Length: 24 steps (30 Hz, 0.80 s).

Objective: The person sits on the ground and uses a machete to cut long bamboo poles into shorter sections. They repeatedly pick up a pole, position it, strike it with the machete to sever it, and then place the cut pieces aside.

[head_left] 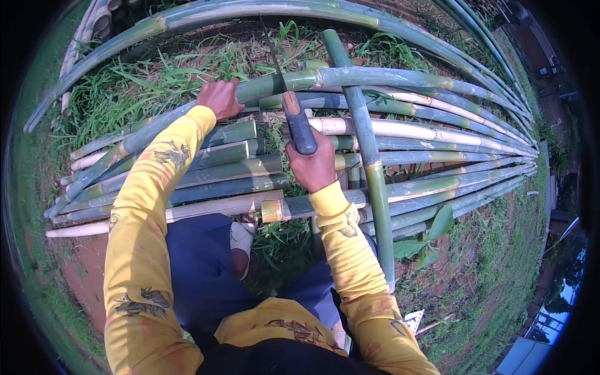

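My left hand is closed over a green bamboo pole that runs left to right in front of me. In my right hand is the dark grip of a hand saw, fingers wrapped around it. The thin saw blade points away from me and crosses the pole just right of my left hand. How deep the blade sits in the bamboo, I cannot tell. Right of the saw, a green bamboo crosspiece lies across the poles, its near end by my right forearm.
Several cut bamboo lengths lie on the left, with long poles fanning out on the right. Beyond them, a thick pole arches across the far side. Grass and reddish soil surround the pile. My sandalled foot is beside the cut ends.
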Tool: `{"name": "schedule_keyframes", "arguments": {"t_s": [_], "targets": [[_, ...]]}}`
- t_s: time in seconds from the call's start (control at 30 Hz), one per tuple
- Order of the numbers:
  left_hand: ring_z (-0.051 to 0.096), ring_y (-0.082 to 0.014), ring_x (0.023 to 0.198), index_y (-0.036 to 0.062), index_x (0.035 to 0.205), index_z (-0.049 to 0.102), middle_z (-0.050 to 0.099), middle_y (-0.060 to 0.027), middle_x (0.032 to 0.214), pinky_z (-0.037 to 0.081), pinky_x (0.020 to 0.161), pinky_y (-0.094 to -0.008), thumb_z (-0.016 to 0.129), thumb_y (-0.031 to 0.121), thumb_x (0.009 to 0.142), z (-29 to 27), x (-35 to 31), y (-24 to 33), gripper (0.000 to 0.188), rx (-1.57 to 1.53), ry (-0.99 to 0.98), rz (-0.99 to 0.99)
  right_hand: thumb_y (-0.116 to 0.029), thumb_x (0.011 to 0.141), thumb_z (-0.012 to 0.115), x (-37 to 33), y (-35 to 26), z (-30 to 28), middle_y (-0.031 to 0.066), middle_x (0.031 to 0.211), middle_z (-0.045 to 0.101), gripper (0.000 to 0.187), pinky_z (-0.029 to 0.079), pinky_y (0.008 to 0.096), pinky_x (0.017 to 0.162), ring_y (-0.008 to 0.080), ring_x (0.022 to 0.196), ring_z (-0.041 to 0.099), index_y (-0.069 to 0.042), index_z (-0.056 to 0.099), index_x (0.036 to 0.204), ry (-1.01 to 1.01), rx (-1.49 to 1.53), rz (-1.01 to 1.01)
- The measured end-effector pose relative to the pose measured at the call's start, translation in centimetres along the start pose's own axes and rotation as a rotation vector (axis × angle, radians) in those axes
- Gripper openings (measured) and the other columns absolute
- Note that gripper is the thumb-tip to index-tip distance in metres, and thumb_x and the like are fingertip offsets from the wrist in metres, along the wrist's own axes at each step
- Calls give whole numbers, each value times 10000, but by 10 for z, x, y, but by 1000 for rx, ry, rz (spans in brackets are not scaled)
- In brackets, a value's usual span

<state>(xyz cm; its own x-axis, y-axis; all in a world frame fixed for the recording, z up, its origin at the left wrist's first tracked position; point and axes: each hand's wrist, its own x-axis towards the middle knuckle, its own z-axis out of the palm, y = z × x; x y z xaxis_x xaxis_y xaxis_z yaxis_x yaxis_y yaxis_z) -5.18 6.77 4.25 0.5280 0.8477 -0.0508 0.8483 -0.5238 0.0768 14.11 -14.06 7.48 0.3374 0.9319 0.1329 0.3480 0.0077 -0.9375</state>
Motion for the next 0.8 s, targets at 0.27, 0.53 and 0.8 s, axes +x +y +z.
{"name": "schedule_keyframes", "arguments": {"t_s": [0.27, 0.53, 0.8], "targets": [[725, -480, 890, -20, 1160, 643, 724, -298, 931, 590, 848, -554, 767, 352, 776, 8, -8, -8, 549, -62, -16, -61, 35, 768, 707, -176, -37, -78, 123, 800, 704, 318, 551, 302, 702, 194, 712, 729, 18, 713, 1086, -57, -68, 178], [723, -461, 938, 4, 1265, 635, 730, -292, 970, 573, 917, -531, 758, 369, 754, 6, -5, -1, 640, -50, -104, -65, -21, 818, 681, -27, -4, -4, 196, 690, 619, 126, 514, 374, 628, 341, 598, 637, 22, 649, 933, 23, 1, 10], [730, -463, 889, -32, 1153, 663, 728, -289, 935, 593, 859, -533, 748, 350, 762, -1, -7, -4, 553, -54, -68, -68, 24, 779, 707, -122, -15, -56, 124, 763, 684, 291, 535, 313, 660, 193, 648, 689, 17, 704, 1070, -37, -45, 104]]}}
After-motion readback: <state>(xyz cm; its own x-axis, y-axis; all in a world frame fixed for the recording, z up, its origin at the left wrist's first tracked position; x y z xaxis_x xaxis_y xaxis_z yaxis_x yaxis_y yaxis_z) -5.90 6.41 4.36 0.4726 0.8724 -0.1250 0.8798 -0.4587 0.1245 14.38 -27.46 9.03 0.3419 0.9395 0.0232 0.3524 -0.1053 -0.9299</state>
